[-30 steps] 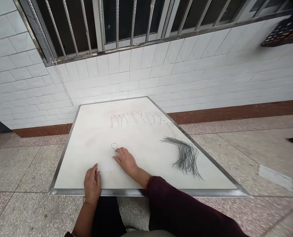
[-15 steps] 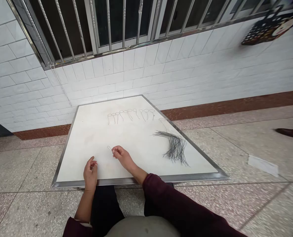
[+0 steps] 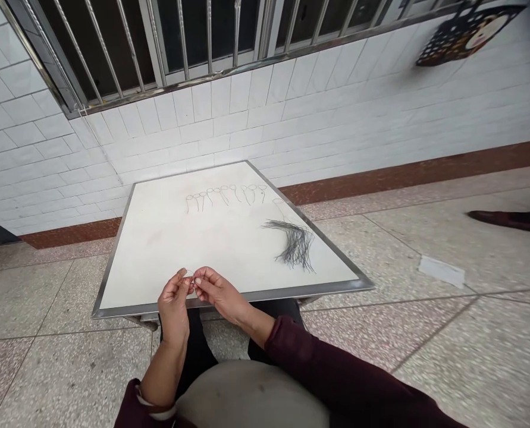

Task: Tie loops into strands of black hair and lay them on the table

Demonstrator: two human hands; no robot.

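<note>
My left hand (image 3: 174,297) and my right hand (image 3: 218,294) meet over the front edge of a white table (image 3: 157,238). Both are closed, fingertips pinching a thin wire (image 3: 190,271) between them. A small curve of it shows above the fingers; the rest is hidden. Towards the back of the table lies a row of several thin wires with looped ends (image 3: 224,193). One more looped wire (image 3: 279,205) rests near the right edge, just behind a loose bundle of dark straight wires (image 3: 297,245).
A grey metal rim (image 3: 291,291) borders the table. Behind it rises a white tiled wall (image 3: 157,134) with a barred window (image 3: 202,41). A polka-dot bag (image 3: 452,38) hangs at upper right. On the floor are a white strip (image 3: 441,270) and another person's shoe (image 3: 505,220).
My right hand has brought the wire left and nearer to me, and my left hand has closed on it too. The view has shifted slightly.
</note>
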